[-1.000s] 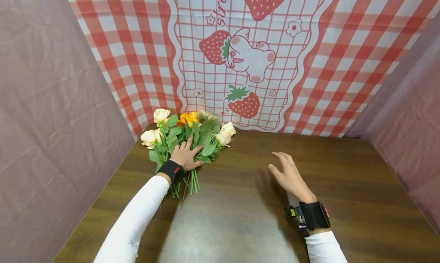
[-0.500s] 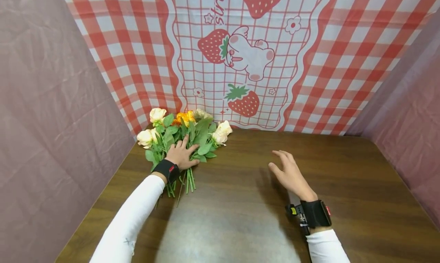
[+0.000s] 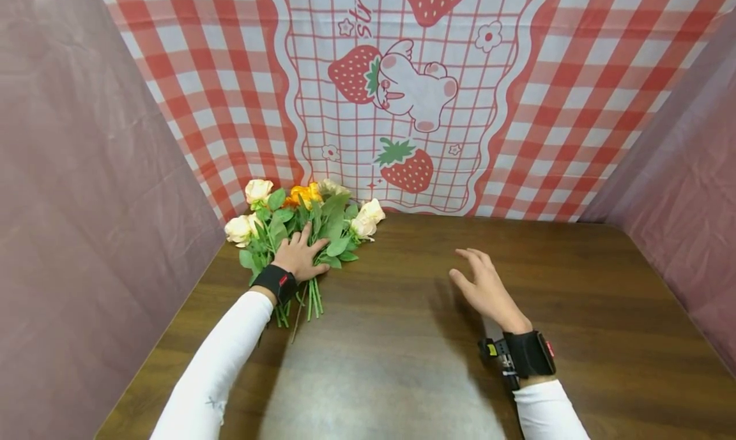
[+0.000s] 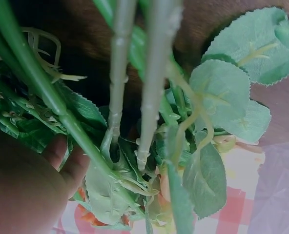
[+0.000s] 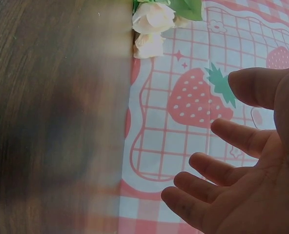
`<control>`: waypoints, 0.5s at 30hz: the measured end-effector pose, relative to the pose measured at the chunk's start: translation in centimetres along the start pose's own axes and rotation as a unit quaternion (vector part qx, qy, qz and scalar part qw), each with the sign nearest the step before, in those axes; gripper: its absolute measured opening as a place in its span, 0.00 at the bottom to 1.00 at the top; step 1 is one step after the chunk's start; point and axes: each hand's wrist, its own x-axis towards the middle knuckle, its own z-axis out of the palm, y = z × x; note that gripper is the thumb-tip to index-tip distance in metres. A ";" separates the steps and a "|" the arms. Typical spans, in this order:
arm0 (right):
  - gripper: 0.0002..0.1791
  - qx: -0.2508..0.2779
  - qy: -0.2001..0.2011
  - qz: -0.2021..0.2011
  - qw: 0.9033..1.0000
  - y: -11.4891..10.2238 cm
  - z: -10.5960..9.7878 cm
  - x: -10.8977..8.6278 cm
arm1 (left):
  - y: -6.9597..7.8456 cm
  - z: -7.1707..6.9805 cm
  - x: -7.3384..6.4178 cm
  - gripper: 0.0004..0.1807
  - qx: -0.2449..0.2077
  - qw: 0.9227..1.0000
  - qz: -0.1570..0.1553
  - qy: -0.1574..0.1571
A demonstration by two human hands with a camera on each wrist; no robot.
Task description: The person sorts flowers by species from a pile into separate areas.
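Note:
A bunch of artificial-looking flowers (image 3: 333, 226) lies at the table's back left, blooms toward the patterned cloth and stems toward the person. It has pale cream roses (image 3: 368, 220), an orange bloom (image 3: 305, 195) and green leaves. My left hand (image 3: 299, 259) rests on the stems and leaves just below the blooms, fingers spread. In the left wrist view, green stems (image 4: 61, 114) cross in front of its fingers (image 4: 75, 168). My right hand (image 3: 485, 293) hovers over the table at the right, relaxed and holding nothing. The right wrist view shows its fingers (image 5: 222, 170) apart.
The brown wooden table (image 3: 391, 338) carries the flowers. A red-and-white checked cloth (image 3: 402, 95) with strawberry prints hangs along its back edge. Pinkish fabric walls stand at the left (image 3: 103, 191) and right (image 3: 678, 235).
My left hand and the bunch of flowers have shifted slightly to the left together. The right hand stays nearly in place. The head view has also tilted and shifted a little.

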 end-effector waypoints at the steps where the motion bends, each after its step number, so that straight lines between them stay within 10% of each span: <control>1: 0.29 0.000 0.000 0.000 1.000 0.0 0.0 0.0 | 0.0 0.0 0.0 0.41 0.001 1.000 0.000 -0.001; 15: 0.29 0.003 -0.001 -0.007 1.000 -0.2 -0.1 0.1 | 0.3 -0.4 -0.2 0.43 -0.007 1.000 0.002 0.017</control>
